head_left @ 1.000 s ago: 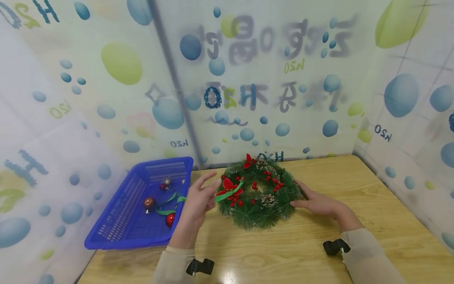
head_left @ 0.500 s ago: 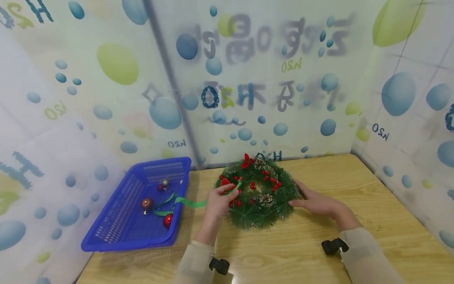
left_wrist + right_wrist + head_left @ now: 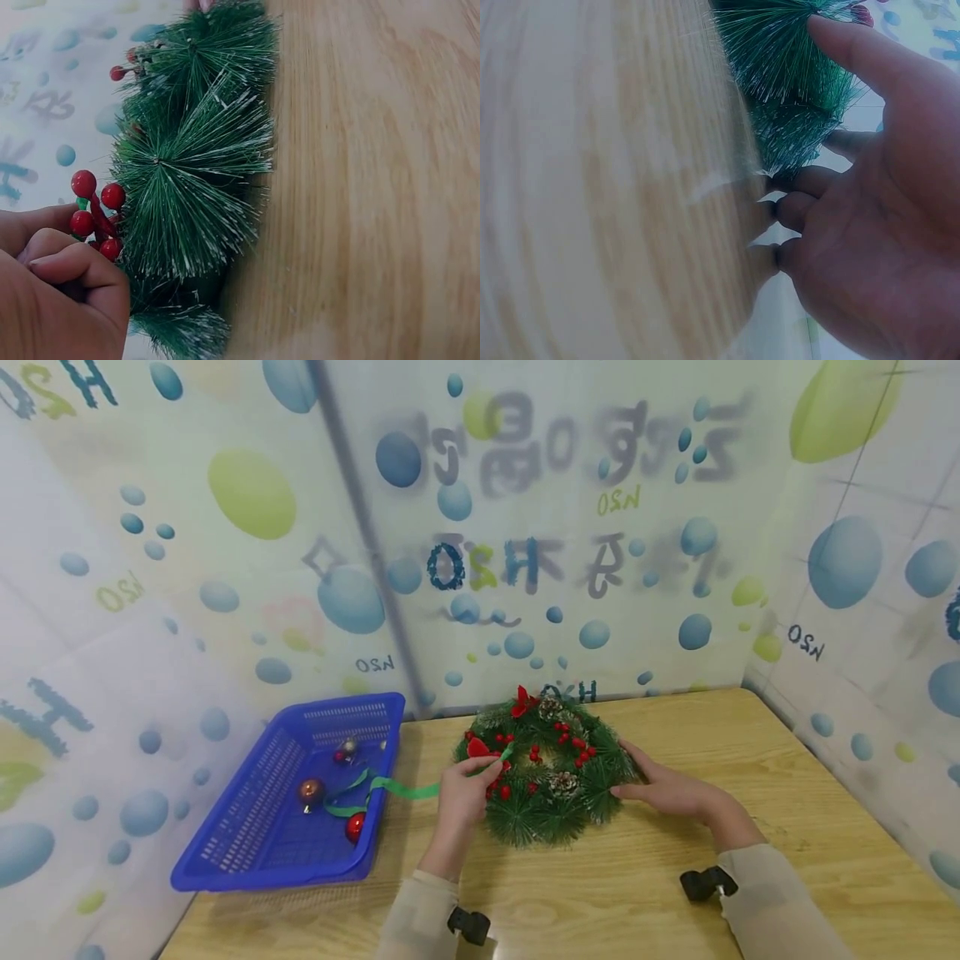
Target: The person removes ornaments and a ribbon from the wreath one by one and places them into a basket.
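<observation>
A green Christmas wreath [image 3: 525, 814] lies on the table, trimmed with red berries [image 3: 582, 752], a pinecone [image 3: 564, 783] and red flowers. Over its left side, my left hand [image 3: 462, 789] pinches a green ribbon [image 3: 408, 791], whose end shows past the fingertips by a red flower [image 3: 477, 747], partly hidden. In the left wrist view, that hand's fingers are curled beside several berries [image 3: 84, 184]. My right hand [image 3: 671, 789] holds the wreath's right edge, the thumb [image 3: 855, 49] on the needles and the lower fingers down at the table.
Left of the wreath stands a blue plastic basket [image 3: 262, 862]. Inside are a copper bauble [image 3: 311, 791], a red bauble [image 3: 355, 828], a small silver ornament [image 3: 348, 746] and more of the ribbon. Patterned curtains [image 3: 480, 610] border the wooden table [image 3: 585, 910].
My left hand has moved right from beside the basket to the wreath's left side, drawing the ribbon along. The right hand keeps its place on the wreath.
</observation>
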`<state>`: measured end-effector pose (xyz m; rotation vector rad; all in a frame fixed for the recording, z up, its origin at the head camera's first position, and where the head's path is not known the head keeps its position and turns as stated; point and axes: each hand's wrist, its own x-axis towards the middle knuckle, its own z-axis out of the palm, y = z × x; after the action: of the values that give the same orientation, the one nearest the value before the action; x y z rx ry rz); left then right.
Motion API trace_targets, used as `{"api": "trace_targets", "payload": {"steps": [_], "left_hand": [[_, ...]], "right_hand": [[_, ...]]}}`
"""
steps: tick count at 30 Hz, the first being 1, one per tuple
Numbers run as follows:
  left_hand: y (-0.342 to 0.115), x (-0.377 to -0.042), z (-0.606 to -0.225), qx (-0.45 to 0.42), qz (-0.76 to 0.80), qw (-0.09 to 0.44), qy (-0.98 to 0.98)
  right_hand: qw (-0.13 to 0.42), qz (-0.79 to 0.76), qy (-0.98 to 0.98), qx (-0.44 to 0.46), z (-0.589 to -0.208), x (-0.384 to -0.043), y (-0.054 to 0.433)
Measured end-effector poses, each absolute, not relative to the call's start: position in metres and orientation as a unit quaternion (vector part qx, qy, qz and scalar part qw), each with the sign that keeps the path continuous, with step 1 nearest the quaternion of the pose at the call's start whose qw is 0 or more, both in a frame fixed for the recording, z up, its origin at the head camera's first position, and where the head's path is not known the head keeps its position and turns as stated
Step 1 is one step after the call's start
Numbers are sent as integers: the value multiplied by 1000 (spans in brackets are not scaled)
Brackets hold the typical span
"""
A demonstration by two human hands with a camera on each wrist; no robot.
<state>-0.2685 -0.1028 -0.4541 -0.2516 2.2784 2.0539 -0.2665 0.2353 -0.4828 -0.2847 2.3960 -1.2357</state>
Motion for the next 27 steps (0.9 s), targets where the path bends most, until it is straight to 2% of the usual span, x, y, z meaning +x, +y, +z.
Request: {"api": "trace_targets", "payload": {"steps": [15, 27], "left_hand": [[-122, -260, -429, -62, 746, 13, 663], [-144, -252, -393, -60, 775, -43, 627]], "right_hand": [[214, -449, 861, -108, -482, -266, 234], [216, -449, 860, -104, -482, -266, 235]]}}
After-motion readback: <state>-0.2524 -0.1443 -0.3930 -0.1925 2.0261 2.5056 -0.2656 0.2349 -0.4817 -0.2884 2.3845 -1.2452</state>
